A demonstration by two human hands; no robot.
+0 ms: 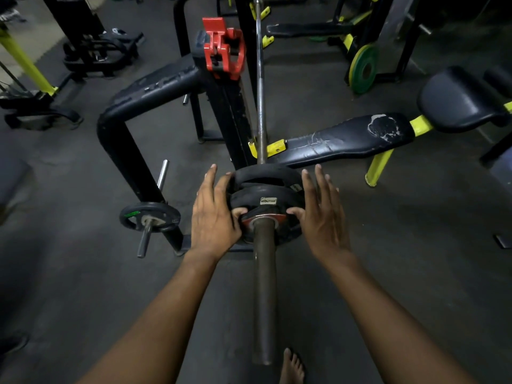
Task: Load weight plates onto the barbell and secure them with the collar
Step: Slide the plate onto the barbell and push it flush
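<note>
The barbell's dark sleeve (pixel 263 286) points toward me, and its chrome shaft (pixel 260 87) runs away over the bench. Two black weight plates sit on the sleeve, a larger one (pixel 266 174) behind and a smaller labelled one (pixel 263 202) in front. My left hand (pixel 214 217) presses the front plate's left side, thumb on the hub. My right hand (pixel 321 214) presses its right side, thumb on the hub, fingers spread. A red collar (pixel 224 48) rests on top of the black rack upright, apart from both hands.
A small black plate (pixel 149 217) hangs on a storage peg at the left of the rack. A worn black bench (pixel 343 139) lies to the right. A green-yellow plate (pixel 363 68) leans at the far right. My bare foot (pixel 291 367) stands by the sleeve's end.
</note>
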